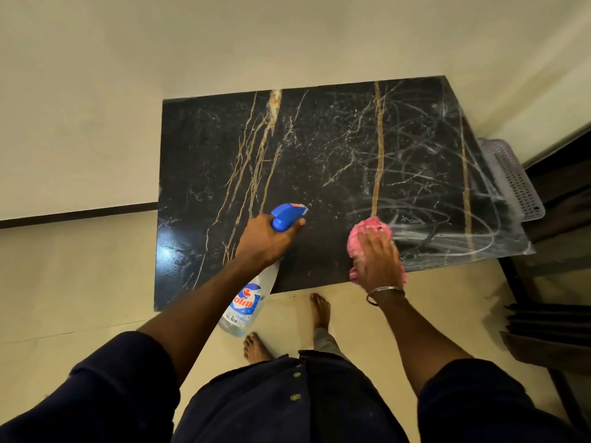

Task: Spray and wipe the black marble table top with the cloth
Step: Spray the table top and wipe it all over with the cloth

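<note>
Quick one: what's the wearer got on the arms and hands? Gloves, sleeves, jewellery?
No gloves: left hand and right hand are bare. The left sleeve and right sleeve are dark navy, ending near the elbows, forearms uncovered. A thin silver-coloured bangle sits on the right wrist. No watch visible.

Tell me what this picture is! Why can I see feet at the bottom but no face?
The camera sits on a person's head and looks down, so you see what they see, even their own bare feet on the floor. No robot here, just two hands. The left hand grips a spray bottle with a blue trigger, pointed over the black marble table top. The right hand presses a pink cloth flat on the table. The whitish swirls on the right side look like wipe marks.
</note>
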Motion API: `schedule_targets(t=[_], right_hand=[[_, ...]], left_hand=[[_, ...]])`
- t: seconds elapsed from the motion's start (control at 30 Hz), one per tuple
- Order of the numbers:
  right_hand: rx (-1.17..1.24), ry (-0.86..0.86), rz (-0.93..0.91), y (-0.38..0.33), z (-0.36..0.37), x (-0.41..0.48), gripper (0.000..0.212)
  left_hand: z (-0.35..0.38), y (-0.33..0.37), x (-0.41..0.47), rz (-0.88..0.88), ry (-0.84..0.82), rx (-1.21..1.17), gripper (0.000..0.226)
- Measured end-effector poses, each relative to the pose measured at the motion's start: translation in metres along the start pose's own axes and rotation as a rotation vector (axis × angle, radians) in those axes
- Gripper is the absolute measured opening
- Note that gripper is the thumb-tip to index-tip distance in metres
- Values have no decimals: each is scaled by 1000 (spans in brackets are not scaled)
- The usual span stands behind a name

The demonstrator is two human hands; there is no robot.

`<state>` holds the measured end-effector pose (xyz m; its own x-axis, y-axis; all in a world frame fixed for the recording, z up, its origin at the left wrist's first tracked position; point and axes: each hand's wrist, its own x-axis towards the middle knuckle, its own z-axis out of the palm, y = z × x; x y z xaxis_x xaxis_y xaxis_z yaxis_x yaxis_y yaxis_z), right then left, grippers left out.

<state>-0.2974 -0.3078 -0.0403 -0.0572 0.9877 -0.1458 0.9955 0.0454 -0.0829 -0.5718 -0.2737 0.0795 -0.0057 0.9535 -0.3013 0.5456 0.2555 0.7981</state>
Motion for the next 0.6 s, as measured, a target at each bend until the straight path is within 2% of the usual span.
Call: schedule_targets(t=[0.07,0.17,0.23,0.4,0.5,0.6], right_hand=[[43,23,130,15,-3,6,62],[119,70,292,2,-4,14,61],[135,90,309,-18,-3,16,62],[87,-11,-39,-86,-1,9,83],[114,-14,-188,-104,3,7,78],[78,-11,-253,-81,4,12,74]], left_hand=[[4,3,3,-10,7,-11,37],[9,6,6,-8,26,9,41],[12,7,7,-10,41,19,42],[18,4,13,-36,65,47,46],[22,4,14,-54,47,35,48],[24,10,17,-56,50,32,39]])
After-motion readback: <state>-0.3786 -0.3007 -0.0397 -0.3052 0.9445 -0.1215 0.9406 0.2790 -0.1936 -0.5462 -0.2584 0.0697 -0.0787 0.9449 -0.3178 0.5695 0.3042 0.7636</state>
